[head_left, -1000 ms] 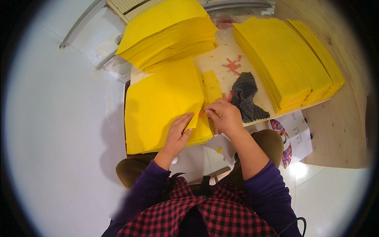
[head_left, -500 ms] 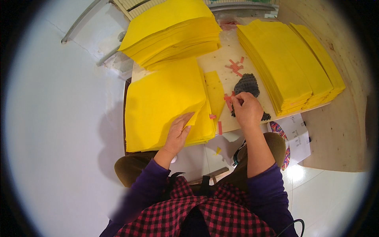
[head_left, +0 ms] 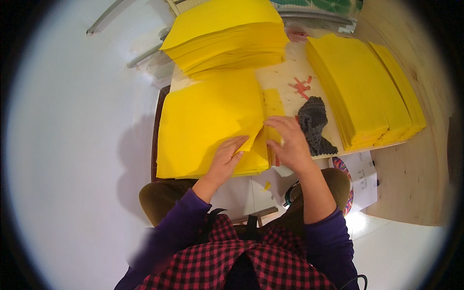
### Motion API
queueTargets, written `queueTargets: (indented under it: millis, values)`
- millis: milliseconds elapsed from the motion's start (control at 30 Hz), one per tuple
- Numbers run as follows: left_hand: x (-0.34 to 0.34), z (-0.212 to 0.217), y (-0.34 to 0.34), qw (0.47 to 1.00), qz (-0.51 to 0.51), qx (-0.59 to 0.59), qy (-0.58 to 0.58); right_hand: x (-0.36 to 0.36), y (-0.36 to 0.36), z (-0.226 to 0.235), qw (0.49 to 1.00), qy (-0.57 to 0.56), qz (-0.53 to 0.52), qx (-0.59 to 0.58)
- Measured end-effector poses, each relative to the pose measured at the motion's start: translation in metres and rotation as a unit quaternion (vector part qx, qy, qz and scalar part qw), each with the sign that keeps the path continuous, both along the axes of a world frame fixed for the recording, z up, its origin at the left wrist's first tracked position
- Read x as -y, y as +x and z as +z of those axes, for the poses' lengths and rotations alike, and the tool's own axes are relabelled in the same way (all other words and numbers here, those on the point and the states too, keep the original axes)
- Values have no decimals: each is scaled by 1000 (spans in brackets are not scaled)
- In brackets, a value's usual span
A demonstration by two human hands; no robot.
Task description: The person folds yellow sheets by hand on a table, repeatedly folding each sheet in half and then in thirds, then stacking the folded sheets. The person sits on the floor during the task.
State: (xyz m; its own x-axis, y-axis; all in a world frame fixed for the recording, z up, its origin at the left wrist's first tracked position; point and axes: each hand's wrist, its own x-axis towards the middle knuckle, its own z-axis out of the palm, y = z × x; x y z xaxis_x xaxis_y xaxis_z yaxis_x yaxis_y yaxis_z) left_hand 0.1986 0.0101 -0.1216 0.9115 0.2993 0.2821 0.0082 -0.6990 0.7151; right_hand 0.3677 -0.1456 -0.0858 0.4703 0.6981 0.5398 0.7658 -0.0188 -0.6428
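Observation:
My left hand (head_left: pixel 226 158) lies on a stack of yellow fabric-like sheets (head_left: pixel 208 116). Its thumb and fingers pinch the lifted right corner of the top sheet, which is folded back. At the right edge of that stack is my right hand (head_left: pixel 291 145), thumb and fingers apart, with nothing visible between them. The index fingertip reaches the sheets' edge beside the raised corner. A dark grey ribbed cloth (head_left: pixel 314 123) lies crumpled just right of this hand. Part of an orange-red strip (head_left: pixel 277 161) shows below the hand.
Another tall yellow stack (head_left: pixel 232 43) stands at the far left of the wooden board. Narrower yellow stacks (head_left: pixel 360 92) fill its right side, beside a wooden panel (head_left: pixel 401 154). Several loose orange-red strips (head_left: pixel 301 87) lie between the stacks. A printed white sheet (head_left: pixel 363 179) hangs below the board's edge.
My right hand has moved left from the grey cloth to the stack's edge, and its fingers have spread. The left hand keeps hold of the sheet's corner. The view has shifted slightly.

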Motion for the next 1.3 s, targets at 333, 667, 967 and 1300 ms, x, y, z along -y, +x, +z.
queueTargets:
  millis: [333, 667, 967, 1300]
  values:
    - [-4, 4, -2, 999, -26, -19, 32, -36, -11, -11, 989, -112, 96, -26]
    - [-54, 29, -113, 956, 119, -102, 249, -40, -15, -16, 980, -136, 8, -142]
    - [-123, 11, -189, 958, 251, -51, 127, -44, -17, -19, 962, -158, -31, -220]
    - [-162, 6, -194, 902, 192, 66, -380, -48, -19, -9, 954, -151, -25, -258]
